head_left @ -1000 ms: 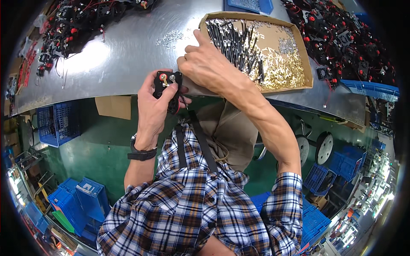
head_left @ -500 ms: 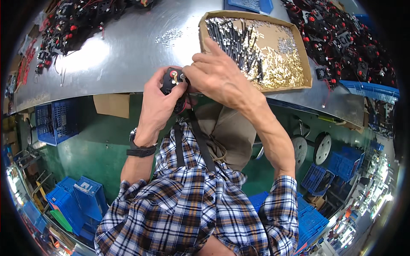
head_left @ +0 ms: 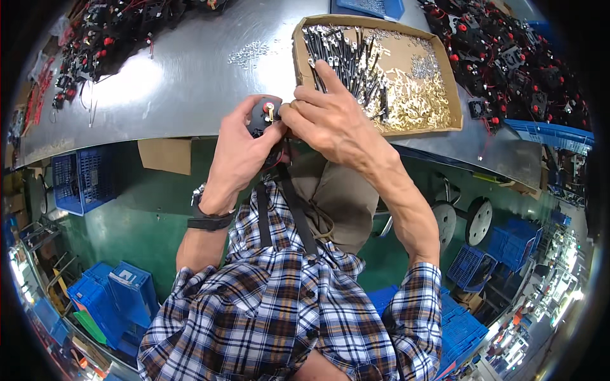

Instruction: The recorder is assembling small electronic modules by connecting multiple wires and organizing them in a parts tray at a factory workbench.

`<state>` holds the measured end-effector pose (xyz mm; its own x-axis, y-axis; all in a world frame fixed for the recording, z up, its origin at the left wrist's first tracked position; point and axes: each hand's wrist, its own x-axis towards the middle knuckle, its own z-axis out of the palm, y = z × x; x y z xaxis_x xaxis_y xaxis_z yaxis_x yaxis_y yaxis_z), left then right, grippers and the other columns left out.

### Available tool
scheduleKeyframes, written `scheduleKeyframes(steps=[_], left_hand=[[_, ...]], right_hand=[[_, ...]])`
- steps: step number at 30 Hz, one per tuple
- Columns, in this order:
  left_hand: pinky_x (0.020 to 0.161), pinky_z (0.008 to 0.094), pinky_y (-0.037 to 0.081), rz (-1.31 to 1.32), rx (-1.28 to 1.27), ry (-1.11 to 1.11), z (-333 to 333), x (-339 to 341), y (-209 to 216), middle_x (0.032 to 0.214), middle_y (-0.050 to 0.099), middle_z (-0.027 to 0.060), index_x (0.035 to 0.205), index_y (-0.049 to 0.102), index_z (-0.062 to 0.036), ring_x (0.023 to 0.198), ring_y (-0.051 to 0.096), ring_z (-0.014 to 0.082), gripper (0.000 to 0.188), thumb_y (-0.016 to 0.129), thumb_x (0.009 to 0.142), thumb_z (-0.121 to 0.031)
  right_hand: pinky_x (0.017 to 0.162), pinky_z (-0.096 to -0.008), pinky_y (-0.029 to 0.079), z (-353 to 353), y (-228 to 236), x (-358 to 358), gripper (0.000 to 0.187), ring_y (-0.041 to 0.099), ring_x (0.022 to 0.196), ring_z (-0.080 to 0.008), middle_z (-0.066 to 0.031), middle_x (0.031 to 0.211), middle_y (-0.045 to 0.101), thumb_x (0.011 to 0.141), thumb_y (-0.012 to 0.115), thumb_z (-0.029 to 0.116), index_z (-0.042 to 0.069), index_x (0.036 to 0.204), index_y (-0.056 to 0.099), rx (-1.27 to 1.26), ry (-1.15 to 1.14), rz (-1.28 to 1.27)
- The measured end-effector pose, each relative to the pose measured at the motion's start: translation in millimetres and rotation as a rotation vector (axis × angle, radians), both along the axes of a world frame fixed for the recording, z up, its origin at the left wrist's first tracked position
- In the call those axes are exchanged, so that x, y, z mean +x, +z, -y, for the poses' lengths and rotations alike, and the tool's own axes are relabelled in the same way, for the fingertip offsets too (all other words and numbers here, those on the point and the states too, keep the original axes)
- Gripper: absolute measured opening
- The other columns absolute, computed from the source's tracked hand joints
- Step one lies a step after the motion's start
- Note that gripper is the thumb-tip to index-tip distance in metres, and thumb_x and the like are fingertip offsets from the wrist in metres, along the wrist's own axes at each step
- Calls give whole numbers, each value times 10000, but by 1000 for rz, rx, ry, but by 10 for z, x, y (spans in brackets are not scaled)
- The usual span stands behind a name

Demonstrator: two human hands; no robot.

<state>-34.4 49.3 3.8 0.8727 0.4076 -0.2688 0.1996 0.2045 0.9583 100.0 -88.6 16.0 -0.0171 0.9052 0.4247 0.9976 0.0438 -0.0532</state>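
Small black part [head_left: 264, 114], brass terminal

Head-worn fisheye, looking steeply down (close) over metal workbench [head_left: 184, 82]

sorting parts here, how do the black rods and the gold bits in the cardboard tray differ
The black rods are long, thin and dark, lying roughly side by side on the left of the tray. The gold bits are small, shiny and heaped loosely at the right. Both lie loose in the same tray.

Blue-white plaid shirt [head_left: 286, 317] (crates [head_left: 108, 298] blue), grey table [head_left: 178, 82].
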Motion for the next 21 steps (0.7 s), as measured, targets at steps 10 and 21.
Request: scheduleKeyframes(steps=[10, 21], left_hand=[[594, 290, 592, -28, -202, -85, 0, 48, 143, 932, 721, 139, 1251, 574, 38, 698, 713, 181, 322, 643, 952, -61], [592, 280, 587, -5, -141, -301, 348, 433, 359, 897, 732, 162, 1274, 542, 29, 685, 724, 188, 332, 640, 977, -80]], right_hand=[[1117, -585, 384, 217, 44, 52, 249, 699, 920, -228, -84, 891, 729, 824, 703, 17, 2, 1072, 708, 136, -60, -68], [859, -468, 533, 1407, 49, 1229, 203, 686, 919, -424, -246, 975, 716, 956, 637, 120, 9, 1100, 727, -75, -971, -346]])
